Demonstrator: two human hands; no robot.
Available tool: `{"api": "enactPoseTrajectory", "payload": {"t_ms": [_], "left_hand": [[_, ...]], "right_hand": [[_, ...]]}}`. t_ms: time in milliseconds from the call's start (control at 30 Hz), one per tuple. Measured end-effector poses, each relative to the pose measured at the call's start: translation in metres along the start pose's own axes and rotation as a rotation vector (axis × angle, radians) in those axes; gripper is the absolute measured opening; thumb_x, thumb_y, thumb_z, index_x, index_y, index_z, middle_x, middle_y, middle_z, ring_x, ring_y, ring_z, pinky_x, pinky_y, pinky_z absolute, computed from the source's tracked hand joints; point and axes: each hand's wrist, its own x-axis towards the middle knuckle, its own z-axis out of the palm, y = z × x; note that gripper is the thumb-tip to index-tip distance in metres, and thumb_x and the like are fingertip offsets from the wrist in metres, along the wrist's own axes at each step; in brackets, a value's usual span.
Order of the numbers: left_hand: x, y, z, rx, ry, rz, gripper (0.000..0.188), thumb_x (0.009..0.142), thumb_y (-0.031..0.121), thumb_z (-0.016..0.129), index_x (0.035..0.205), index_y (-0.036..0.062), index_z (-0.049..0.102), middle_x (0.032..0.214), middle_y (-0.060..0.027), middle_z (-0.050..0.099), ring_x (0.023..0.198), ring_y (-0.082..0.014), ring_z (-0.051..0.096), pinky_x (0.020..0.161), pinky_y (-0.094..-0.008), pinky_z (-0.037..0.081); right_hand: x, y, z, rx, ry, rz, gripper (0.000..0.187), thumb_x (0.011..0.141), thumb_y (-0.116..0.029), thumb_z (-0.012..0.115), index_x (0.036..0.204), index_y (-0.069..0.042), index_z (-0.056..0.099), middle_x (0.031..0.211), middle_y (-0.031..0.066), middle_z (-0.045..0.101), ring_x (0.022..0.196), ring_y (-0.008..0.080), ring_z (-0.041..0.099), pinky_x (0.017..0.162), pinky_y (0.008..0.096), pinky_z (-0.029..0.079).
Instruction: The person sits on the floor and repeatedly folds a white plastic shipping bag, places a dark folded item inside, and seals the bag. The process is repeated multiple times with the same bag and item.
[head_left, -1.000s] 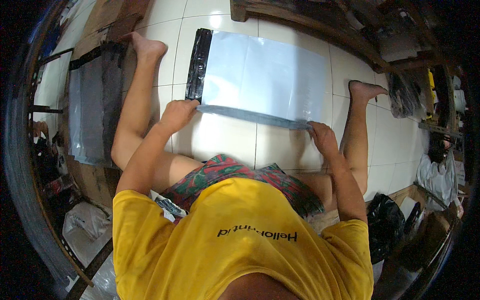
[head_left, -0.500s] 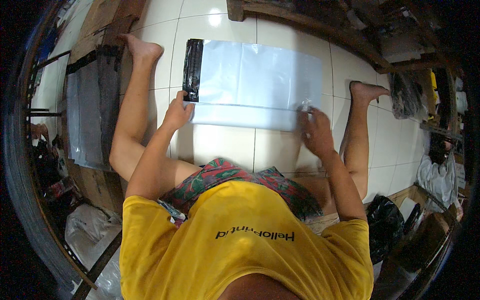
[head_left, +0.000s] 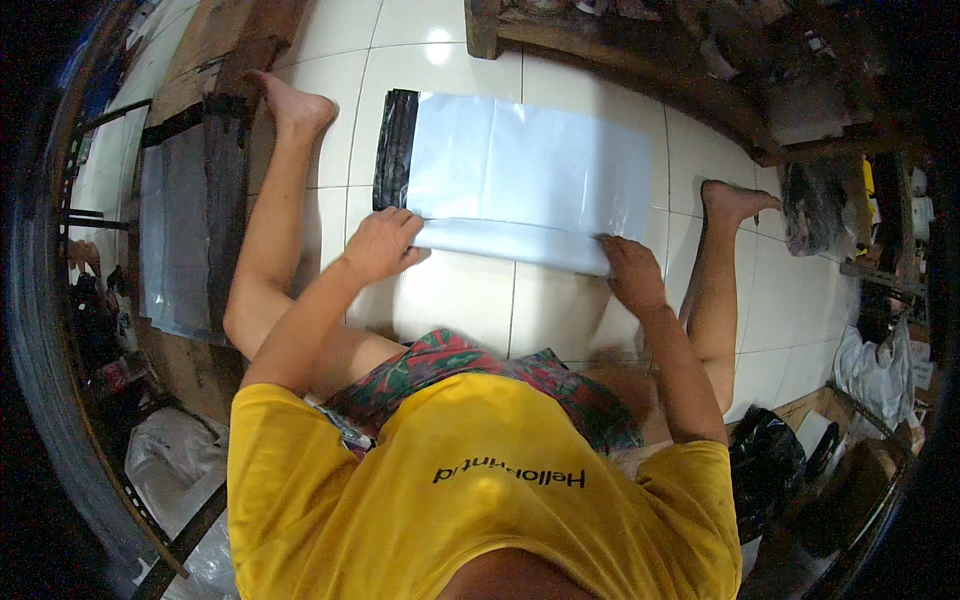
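A light blue-white plastic mailing bag (head_left: 525, 165), perhaps a stack of them, lies flat on the tiled floor between my legs. A black band (head_left: 397, 150) runs down its left end. Its near edge is turned over into a narrow fold (head_left: 510, 243). My left hand (head_left: 383, 245) is closed over the left end of that fold, just below the black band. At the opposite end my right hand (head_left: 633, 272) grips the fold, fingers curled over its top. Both thumbs are partly hidden.
Pale floor tiles (head_left: 460, 310) surround the bag. More grey-white bags with black bands (head_left: 180, 220) lie on cardboard to the left. A wooden bench (head_left: 620, 65) spans the far side. On the right are a clear plastic bundle (head_left: 808, 210) and a black bag (head_left: 770, 455).
The near flap has become narrower, its edge turned further over. My left hand has moved right and closed over the fold's end; my right hand has settled on the other end.
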Motion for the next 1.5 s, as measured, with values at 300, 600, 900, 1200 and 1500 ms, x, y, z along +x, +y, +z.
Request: {"api": "enactPoseTrajectory", "payload": {"t_ms": [300,600,900,1200,1500], "left_hand": [[0.034,-0.073,-0.014,-0.478,-0.089,-0.536,0.077,0.076,0.066,0.075,0.109,-0.003,0.066,0.102,-0.0301,0.068,0.095,-0.0466,0.067,0.084,-0.0482,0.054],[0.044,0.06,0.001,0.156,0.345,0.165,0.066,0.074,0.031,0.079,0.127,0.0008,0.054,0.126,-0.0195,0.056,0.122,-0.0356,0.053,0.105,-0.0532,0.041],[0.12,0.02,-0.039,-0.096,-0.186,0.032,0.049,0.077,0.036,0.073,0.115,0.0058,0.062,0.096,-0.0169,0.066,0.093,-0.0383,0.067,0.084,-0.0501,0.052],[0.148,0.047,-0.009,-0.013,0.758,-0.091,0.021,0.084,0.021,0.067,0.099,0.0067,0.065,0.106,-0.0141,0.06,0.107,-0.0336,0.055,0.092,-0.0523,0.042],[0.133,0.128,0.066,-1.962,0.384,-0.776,0.048,0.098,0.04,0.064,0.128,0.0036,0.053,0.115,-0.0131,0.063,0.106,-0.0251,0.06,0.094,-0.0378,0.049]], "right_hand": [[0.016,0.077,0.014,0.868,-0.045,0.52,0.059,0.086,-0.034,0.081,0.127,-0.004,0.051,0.111,0.0209,0.066,0.1,0.0297,0.064,0.088,0.0417,0.052],[0.017,0.005,-0.009,-0.041,0.281,-0.008,0.051,0.076,-0.019,0.078,0.123,-0.008,0.062,0.129,0.024,0.057,0.117,0.0428,0.055,0.1,0.0535,0.045],[0.074,0.045,-0.038,0.261,-0.255,-0.041,0.073,0.082,-0.027,0.076,0.146,-0.01,0.044,0.139,0.0241,0.054,0.128,0.0416,0.052,0.11,0.0467,0.043],[0.15,-0.021,-0.018,-0.223,0.102,-0.313,0.092,0.071,-0.025,0.08,0.15,-0.007,0.038,0.141,0.0264,0.047,0.133,0.045,0.042,0.113,0.0536,0.035],[0.218,-0.005,-0.068,0.163,-0.322,-0.213,0.095,0.068,-0.023,0.083,0.149,-0.004,0.036,0.135,0.0236,0.055,0.115,0.0385,0.062,0.098,0.0454,0.052]]}}
